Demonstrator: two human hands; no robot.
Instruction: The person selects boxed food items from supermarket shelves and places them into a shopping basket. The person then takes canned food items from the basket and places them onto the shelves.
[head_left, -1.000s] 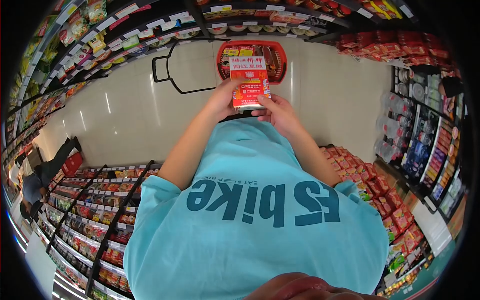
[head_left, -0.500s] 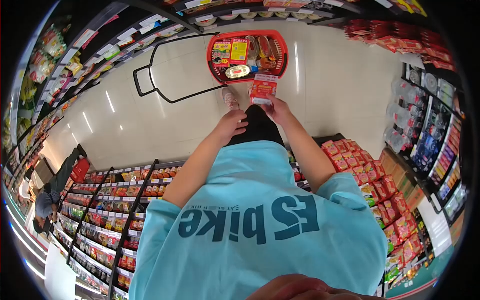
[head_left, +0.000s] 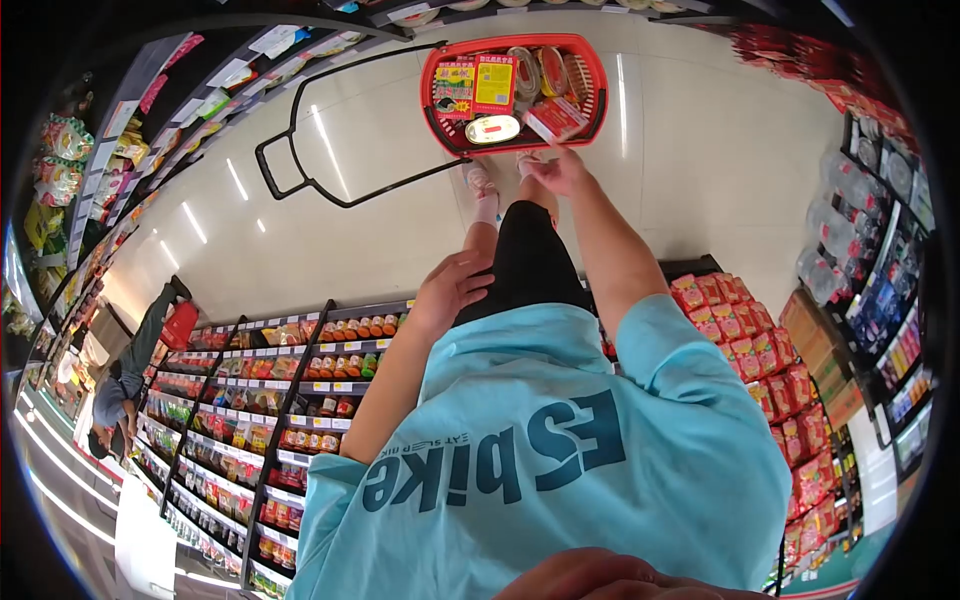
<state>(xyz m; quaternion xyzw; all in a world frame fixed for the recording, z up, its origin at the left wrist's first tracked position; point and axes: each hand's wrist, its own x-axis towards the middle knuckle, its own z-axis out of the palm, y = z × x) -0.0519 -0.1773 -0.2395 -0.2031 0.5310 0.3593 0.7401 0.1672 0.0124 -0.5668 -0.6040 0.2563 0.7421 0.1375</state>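
Note:
A red shopping basket (head_left: 428, 112) with a long black handle stands on the floor by my feet. In its front right part lies a red and white box (head_left: 555, 120), tilted against the other goods. My right hand (head_left: 562, 174) is just below the basket's near rim, close to that box, its fingers apart and nothing visible in them. Also inside are a yellow and red packet (head_left: 494, 84), a second colourful packet (head_left: 455, 90), an oval tin (head_left: 493, 129) and clear-lidded containers (head_left: 553, 72). My left hand (head_left: 455, 290) hangs by my thigh, fingers loosely spread, empty.
Shelves of jars and packets (head_left: 340, 362) run along the near left. Stacked red packets (head_left: 745, 345) and large water bottles (head_left: 830, 225) are on the right. A person (head_left: 120, 385) stands by the shelves at far left, near another red basket (head_left: 180, 326).
My right hand has moved forward and let go of the red and white box, which now lies in the basket. My left hand has dropped back towards my thigh.

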